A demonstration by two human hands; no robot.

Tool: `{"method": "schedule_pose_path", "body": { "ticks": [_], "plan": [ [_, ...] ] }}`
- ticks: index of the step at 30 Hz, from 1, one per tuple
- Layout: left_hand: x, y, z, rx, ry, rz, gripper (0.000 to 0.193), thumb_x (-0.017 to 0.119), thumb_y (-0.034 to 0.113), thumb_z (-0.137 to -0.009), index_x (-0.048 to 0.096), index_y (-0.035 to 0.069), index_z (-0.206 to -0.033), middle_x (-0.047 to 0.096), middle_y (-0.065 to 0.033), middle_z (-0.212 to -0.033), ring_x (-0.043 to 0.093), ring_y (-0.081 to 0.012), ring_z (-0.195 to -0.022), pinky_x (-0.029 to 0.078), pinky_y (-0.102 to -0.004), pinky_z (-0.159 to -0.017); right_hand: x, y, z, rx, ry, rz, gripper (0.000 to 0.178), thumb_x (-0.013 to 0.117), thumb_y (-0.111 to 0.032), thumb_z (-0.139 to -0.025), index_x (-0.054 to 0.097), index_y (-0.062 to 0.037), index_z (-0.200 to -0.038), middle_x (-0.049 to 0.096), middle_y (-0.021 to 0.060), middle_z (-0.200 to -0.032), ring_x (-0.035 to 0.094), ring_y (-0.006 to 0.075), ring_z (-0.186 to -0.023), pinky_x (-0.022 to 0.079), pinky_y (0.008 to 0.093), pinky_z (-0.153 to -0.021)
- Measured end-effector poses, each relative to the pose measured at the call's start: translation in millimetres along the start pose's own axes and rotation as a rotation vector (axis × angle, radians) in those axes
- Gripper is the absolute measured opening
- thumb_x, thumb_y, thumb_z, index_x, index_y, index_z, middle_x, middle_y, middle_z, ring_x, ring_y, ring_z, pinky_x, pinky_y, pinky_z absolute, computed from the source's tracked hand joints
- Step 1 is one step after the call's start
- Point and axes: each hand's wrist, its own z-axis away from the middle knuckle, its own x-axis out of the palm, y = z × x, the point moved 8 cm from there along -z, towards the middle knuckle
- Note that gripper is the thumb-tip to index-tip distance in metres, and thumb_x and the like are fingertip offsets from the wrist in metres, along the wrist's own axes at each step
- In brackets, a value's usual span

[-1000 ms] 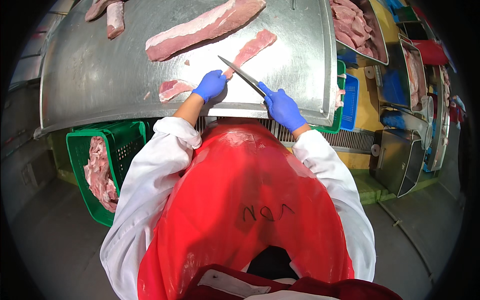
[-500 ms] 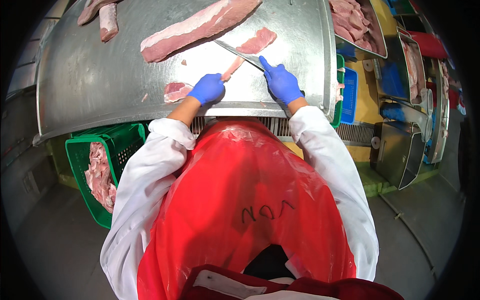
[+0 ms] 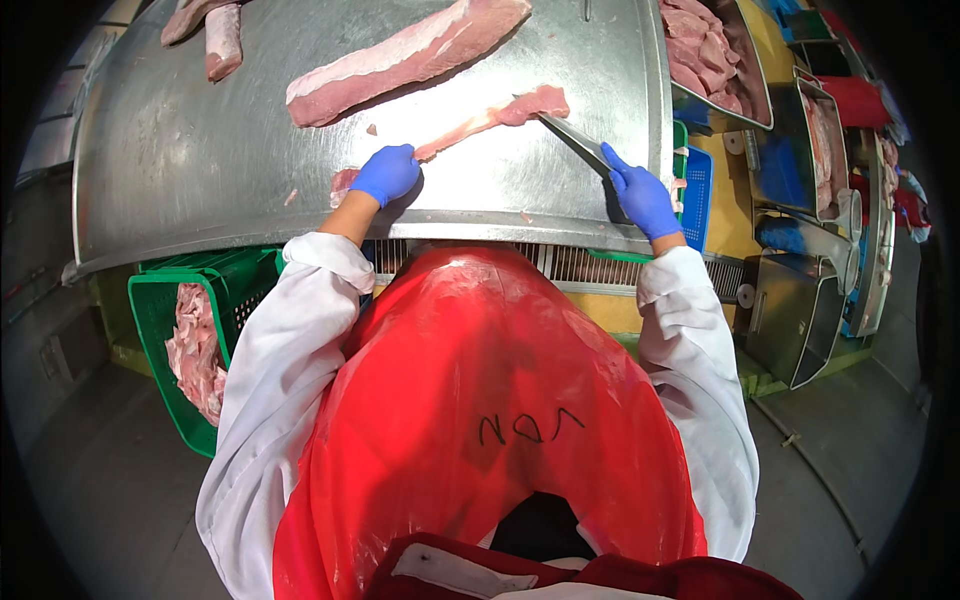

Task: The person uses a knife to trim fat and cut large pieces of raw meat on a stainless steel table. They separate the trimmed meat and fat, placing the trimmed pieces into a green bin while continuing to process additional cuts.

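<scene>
My left hand (image 3: 388,175), in a blue glove, is closed on the near end of a long thin strip of meat (image 3: 490,118). That strip stretches away to the right across the metal table. In my blue-gloved right hand (image 3: 643,198) is a knife (image 3: 580,138), its forefinger laid along the top of the handle. The blade's tip reaches the thicker far end of the strip. Beyond lies a long pale pink loin of meat (image 3: 405,65) with a white fatty side. A small meat piece (image 3: 343,183) is partly hidden behind my left hand.
Two more meat pieces (image 3: 222,45) lie at the table's (image 3: 180,150) far left. A green crate (image 3: 160,350) with trimmings stands below left. On the right are a metal tray of meat chunks (image 3: 700,50), a blue basket (image 3: 697,200) and an upright metal bin (image 3: 795,315).
My right hand and the knife have moved right, to the strip's far end. My left hand has shifted slightly left with the strip, which now lies stretched out more fully.
</scene>
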Motion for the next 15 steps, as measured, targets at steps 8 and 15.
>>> {"method": "schedule_pose_path", "body": {
  "ticks": [8, 15],
  "plan": [
    [7, -14, 9, -0.032, -0.126, -0.04, 0.035, 0.048, 0.024, -0.09, 0.069, -0.001, -0.102, 0.067, -0.0284, -0.105, 0.065, -0.0429, -0.1, 0.049, -0.0463, -0.093, -83, 109, 58, 0.283, 0.054, 0.0, 0.045, 0.046, -0.024, -0.1, 0.048, -0.0269, -0.144, 0.067, 0.0261, -0.098, 0.067, 0.0383, -0.088, 0.051, 0.0426, -0.076],
    [1, 4, 25, -0.087, -0.161, 0.073, 0.037, 0.045, 0.024, -0.09, 0.07, -0.001, -0.1, 0.066, -0.0288, -0.106, 0.063, -0.0434, -0.102, 0.048, -0.0459, -0.094, 2, -117, 38, -0.154, 0.009, -0.242, 0.053, 0.044, -0.013, -0.096, 0.044, -0.0238, -0.148, 0.065, 0.0254, -0.096, 0.065, 0.0384, -0.084, 0.052, 0.0473, -0.078]
  ]
}}
